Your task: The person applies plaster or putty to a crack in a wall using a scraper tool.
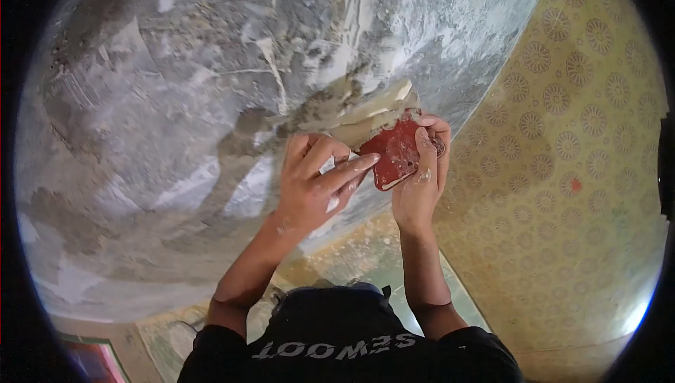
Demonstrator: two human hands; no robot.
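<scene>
A red flat scraper (391, 152), smeared with pale paste along its upper edge, is in my right hand (420, 179), with the thumb lying over its face. My left hand (316, 179) is beside it on the left, its index finger stretched to the scraper's left edge and its other fingers bent. White paste spots the fingers of both hands. What my left hand holds, if anything, is hidden. Beyond the scraper, a beige streak of paste (373, 110) shows near the grey, patchy wall (197, 95).
A yellowish surface with round flower patterns (555, 151) fills the right side. Below the hands is a greenish, stained floor (351, 249). A red-and-green edged object (95, 360) shows at the lower left. Shadows of the arms fall on the wall.
</scene>
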